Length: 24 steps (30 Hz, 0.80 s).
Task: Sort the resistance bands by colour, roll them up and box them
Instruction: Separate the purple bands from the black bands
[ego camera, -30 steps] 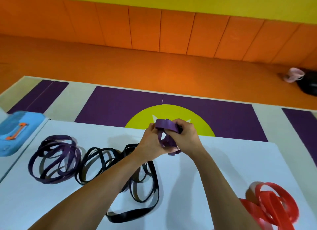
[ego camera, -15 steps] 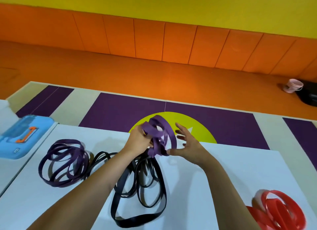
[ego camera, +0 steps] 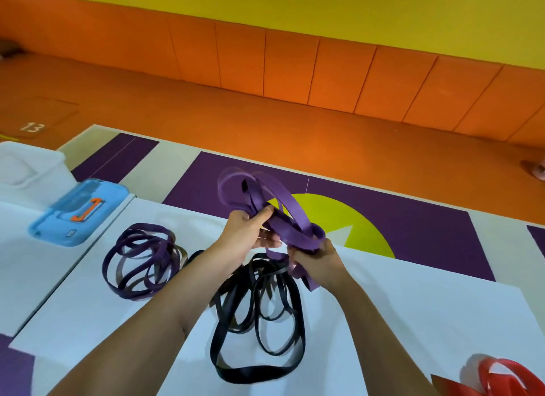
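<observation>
Three colour groups lie loose on the white table [ego camera: 413,307]: thin purple bands [ego camera: 141,261] at centre left, black bands [ego camera: 259,307] in the middle, red bands [ego camera: 495,379] at lower right. Above the black ones, the left hand [ego camera: 244,233] and right hand [ego camera: 318,263] both grip a wide purple band [ego camera: 295,209], half coiled. Sorting looks nearly done; rolling has barely begun, and nothing appears boxed.

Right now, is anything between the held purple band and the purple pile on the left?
Nothing visible blocks it. The purple band is held off the table by left hand and right hand; the black bands lie flat below, beside the purple pile.
</observation>
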### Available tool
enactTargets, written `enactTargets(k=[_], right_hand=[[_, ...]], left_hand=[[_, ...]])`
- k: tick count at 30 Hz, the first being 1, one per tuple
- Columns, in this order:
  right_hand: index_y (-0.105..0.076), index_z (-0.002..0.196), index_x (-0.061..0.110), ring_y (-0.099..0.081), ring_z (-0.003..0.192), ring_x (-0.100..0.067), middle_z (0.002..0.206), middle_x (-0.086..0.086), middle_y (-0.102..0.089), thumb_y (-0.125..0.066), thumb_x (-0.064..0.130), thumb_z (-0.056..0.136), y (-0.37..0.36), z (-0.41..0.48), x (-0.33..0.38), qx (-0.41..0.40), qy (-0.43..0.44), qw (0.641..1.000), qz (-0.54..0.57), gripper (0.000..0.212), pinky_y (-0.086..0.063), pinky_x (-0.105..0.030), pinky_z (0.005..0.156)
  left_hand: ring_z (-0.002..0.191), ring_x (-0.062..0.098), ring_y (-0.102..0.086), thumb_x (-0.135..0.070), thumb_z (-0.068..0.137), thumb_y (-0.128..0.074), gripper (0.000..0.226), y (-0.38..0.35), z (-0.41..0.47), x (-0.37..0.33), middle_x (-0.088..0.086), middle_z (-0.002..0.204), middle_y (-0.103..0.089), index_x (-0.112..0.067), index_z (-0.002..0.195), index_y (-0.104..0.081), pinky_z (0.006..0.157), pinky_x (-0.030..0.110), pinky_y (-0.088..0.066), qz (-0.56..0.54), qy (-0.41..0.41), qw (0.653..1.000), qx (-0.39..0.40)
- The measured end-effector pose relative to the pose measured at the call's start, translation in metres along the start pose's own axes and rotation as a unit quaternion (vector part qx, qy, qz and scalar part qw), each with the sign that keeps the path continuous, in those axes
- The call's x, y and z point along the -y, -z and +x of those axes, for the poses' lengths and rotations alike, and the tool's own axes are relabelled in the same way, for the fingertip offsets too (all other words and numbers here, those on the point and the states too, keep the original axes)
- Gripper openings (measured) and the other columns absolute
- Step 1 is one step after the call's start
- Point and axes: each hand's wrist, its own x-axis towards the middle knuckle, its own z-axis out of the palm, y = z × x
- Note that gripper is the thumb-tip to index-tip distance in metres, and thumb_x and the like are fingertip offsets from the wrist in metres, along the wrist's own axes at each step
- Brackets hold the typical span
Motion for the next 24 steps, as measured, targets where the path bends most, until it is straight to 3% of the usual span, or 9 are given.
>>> enactTargets(k=[3,6,9,13,19,24], right_hand=[[-0.068,0.081,0.022,-0.049,0.053,-0.017,0.058,0.005,-0.06,-0.073,0.014,0.084,-0.007,0.008,0.009,-0.007,0.034,0.997,-0.068,0.01,-0.045,-0.034,0.06],[-0.067,0.085,0.029,-0.051,0.061,-0.005,0.065,0.016,-0.061,-0.07,0.008,0.083,-0.024,0.018,0.028,-0.007,0.104,0.985,-0.139,0.021,-0.044,-0.024,0.061],[-0.067,0.087,0.027,-0.054,0.065,-0.001,0.068,0.021,-0.062,-0.067,0.002,0.081,-0.057,0.028,0.051,0.018,0.15,0.97,-0.19,0.027,-0.039,-0.012,0.058],[-0.066,0.094,0.03,-0.064,0.079,-0.018,0.08,0.01,-0.07,-0.064,0.007,0.078,-0.114,0.04,0.077,0.09,0.208,0.938,-0.262,0.028,-0.05,-0.033,0.069],[-0.064,0.096,0.028,-0.06,0.093,-0.027,0.091,0.005,-0.067,-0.061,0.009,0.086,-0.208,0.053,0.112,0.159,0.33,0.856,-0.364,0.021,-0.04,-0.046,0.093],[-0.067,0.102,0.023,-0.056,0.094,-0.029,0.093,0.003,-0.063,-0.061,0.004,0.088,-0.281,0.064,0.151,0.197,0.423,0.788,-0.4,0.024,-0.034,-0.041,0.083]], left_hand=[[0.048,0.021,-0.056,-0.016,0.098,-0.065,0.021,0.026,-0.002,0.009,0.016,0.08,-0.063,0.005,0.102,-0.067,0.052,0.032,-0.059,-0.02,0.028,0.998,-0.054],[0.052,0.019,-0.052,-0.015,0.096,-0.068,0.01,0.051,-0.009,0.02,0.007,0.077,-0.062,-0.005,0.094,-0.067,0.054,0.031,-0.058,-0.104,0.082,0.987,-0.094],[0.058,0.021,-0.051,-0.014,0.095,-0.069,0.011,0.081,-0.018,0.029,0.008,0.079,-0.061,-0.005,0.098,-0.064,0.055,0.032,-0.055,-0.186,0.113,0.964,-0.153],[0.05,0.017,-0.055,-0.016,0.092,-0.073,0.018,0.132,-0.033,0.037,0.008,0.069,-0.06,-0.004,0.102,-0.063,0.05,0.029,-0.055,-0.25,0.119,0.935,-0.222],[0.064,0.018,-0.054,-0.026,0.095,-0.069,0.016,0.199,-0.057,0.035,0.009,0.083,-0.066,-0.01,0.095,-0.069,0.047,0.023,-0.052,-0.335,0.085,0.904,-0.253],[0.055,0.016,-0.052,-0.045,0.098,-0.059,0.036,0.24,-0.063,0.026,0.006,0.087,-0.067,-0.01,0.1,-0.066,0.054,0.025,-0.052,-0.39,0.088,0.877,-0.266]])
